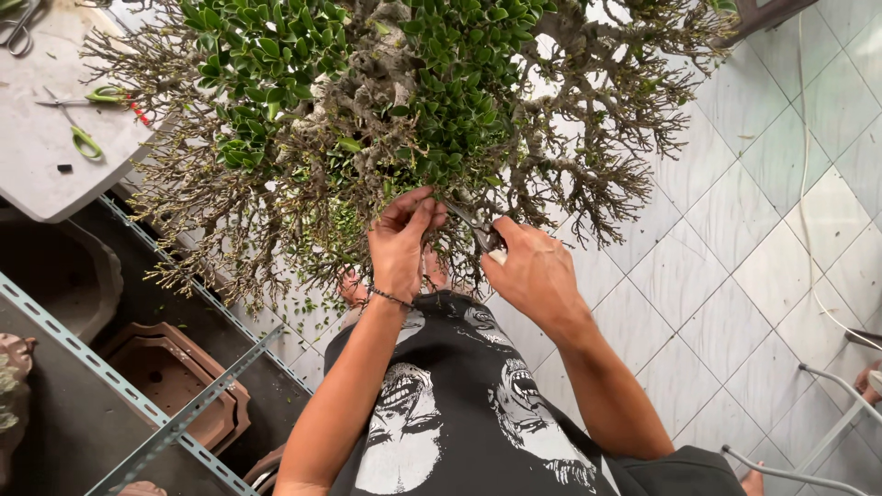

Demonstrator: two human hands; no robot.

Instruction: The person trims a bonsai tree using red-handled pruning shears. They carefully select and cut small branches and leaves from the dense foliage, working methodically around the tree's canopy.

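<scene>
A large bonsai tree (395, 101) fills the upper middle of the head view, with dense green leaves near the trunk and bare twiggy branch tips all around. My left hand (401, 241) pinches a small twig under the foliage. My right hand (533, 271) grips a pair of dark metal shears (478, 230), whose blades point up and left toward the left hand's fingers. A thin bracelet sits on my left wrist.
A grey table (37, 156) at upper left carries green-handled scissors (87, 115) and another metal tool (18, 28). Brown rectangular pots (175, 377) lie below perforated metal rails (175, 427) at lower left. White tiled floor (753, 230) spreads right, with a white cord (808, 230) and a chair frame (827, 404).
</scene>
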